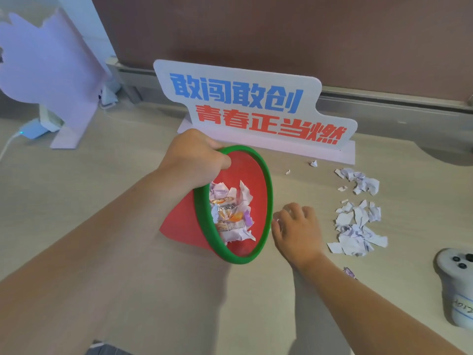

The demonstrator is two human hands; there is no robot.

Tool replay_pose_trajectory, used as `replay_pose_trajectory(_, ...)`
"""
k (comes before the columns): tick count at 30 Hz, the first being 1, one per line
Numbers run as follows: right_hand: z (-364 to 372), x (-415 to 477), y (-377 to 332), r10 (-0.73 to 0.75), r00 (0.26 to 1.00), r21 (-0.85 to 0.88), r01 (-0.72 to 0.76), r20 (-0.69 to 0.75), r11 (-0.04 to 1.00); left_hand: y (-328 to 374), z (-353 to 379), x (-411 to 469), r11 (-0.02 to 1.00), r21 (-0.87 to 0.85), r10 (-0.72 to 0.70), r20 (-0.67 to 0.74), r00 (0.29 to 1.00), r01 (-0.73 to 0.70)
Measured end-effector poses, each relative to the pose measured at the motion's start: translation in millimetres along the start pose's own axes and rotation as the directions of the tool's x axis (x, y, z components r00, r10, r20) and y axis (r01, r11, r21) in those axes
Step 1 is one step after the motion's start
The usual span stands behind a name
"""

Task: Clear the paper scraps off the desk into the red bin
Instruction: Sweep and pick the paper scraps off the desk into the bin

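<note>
Inspector: Your left grip (pixel 194 160) is clenched on the green rim (pixel 267 190) of the red bin (pixel 184 221). The bin is tipped, with its mouth facing the paper scraps (pixel 355 226) on the surface (pixel 76 170). Scraps and wrappers lie inside.

Operator: And the right?

Inspector: Your right grip (pixel 297 226) sits curled just beside the rim. I cannot tell whether it pinches a scrap. Two loose heaps lie apart to its right, with crumbs near the sign (pixel 243 103).

Operator: Handling?

Inspector: Judged light, limp and apt to scatter. Rake them with flat fingers toward the mouth rather than pinching singly, and hold the bin by its stiff rim, since the wall looks thin
</note>
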State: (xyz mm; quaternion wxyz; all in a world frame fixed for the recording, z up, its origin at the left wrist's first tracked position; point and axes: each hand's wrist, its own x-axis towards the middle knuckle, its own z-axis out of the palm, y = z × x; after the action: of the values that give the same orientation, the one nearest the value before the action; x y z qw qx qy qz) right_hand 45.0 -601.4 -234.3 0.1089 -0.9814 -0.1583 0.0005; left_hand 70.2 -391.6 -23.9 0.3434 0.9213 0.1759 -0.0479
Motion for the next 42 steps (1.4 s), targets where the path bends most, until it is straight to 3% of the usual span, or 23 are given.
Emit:
replay_pose_trajectory(5,-11,8,2,-0.066,0.998,0.026,0.066,0.001,0.997,-2,-2,-3,1.0,-0.028,0.013,-0.007,1.0,-0.014)
replay_pose_trajectory(8,-32,17,12,0.217,0.976,0.19,-0.214,0.007,0.958,-4,-4,-6,0.999,-0.037,0.022,0.001,1.0,-0.022)
replay_pose_trajectory(10,-56,19,11,0.473,0.881,0.407,-0.423,-0.026,0.81,-6,-6,-6,0.999,-0.047,0.026,0.004,1.0,-0.026)
replay_pose_trajectory(12,-86,20,-13,0.53,0.844,0.605,-0.38,-0.083,0.7,-7,-7,-7,0.998,-0.06,0.022,0.007,1.0,-0.021)
replay_pose_trajectory(14,-114,24,-55,0.442,0.89,0.698,-0.244,-0.115,0.673,-6,-7,-8,0.998,-0.055,0.039,0.02,0.999,-0.038)
replay_pose_trajectory(17,-119,32,-109,0.217,0.972,0.646,-0.107,-0.093,0.756,-2,-5,-13,0.997,-0.009,0.081,0.037,0.996,-0.081)
replay_pose_trajectory(20,-102,32,-130,0.099,0.994,0.525,-0.113,0.055,0.843,1,-5,-16,0.993,-0.016,0.119,0.049,0.992,-0.119)
replay_pose_trajectory(26,-112,9,-121,-0.037,0.995,0.677,-0.033,0.09,0.735,13,5,-19,0.991,-0.014,0.135,0.116,0.984,-0.134)
replay_pose_trajectory(27,-116,2,-114,-0.006,0.997,0.707,-0.046,0.071,0.705,17,8,-20,0.99,0.001,0.141,0.115,0.983,-0.142)
replay_pose_trajectory(29,-126,-16,-91,0.207,0.976,0.745,-0.088,-0.069,0.661,25,16,-22,0.986,0.033,0.157,0.11,0.981,-0.162)
replay_pose_trajectory(31,-124,-39,-57,0.487,0.859,0.737,-0.225,-0.159,0.637,33,21,-25,0.986,0.042,0.155,0.133,0.979,-0.162)
replay_pose_trajectory(33,-107,-66,-21,0.667,0.736,0.7,-0.414,-0.119,0.582,39,24,-27,0.987,0.052,0.143,0.159,0.977,-0.153)
replay_pose_trajectory(35,-83,-91,5,0.708,0.7,0.527,-0.568,-0.095,0.633,44,28,-25,0.985,0.073,0.141,0.156,0.978,-0.154)
replay_pose_trajectory(38,-48,-111,24,0.689,0.725,0.305,-0.656,0.0,0.69,50,33,-23,0.986,0.075,0.138,0.134,0.981,-0.149)
replay_pose_trajectory(42,-28,-107,42,0.627,0.779,0.158,-0.619,-0.001,0.769,56,38,-22,0.99,0.061,0.124,0.109,0.986,-0.131)
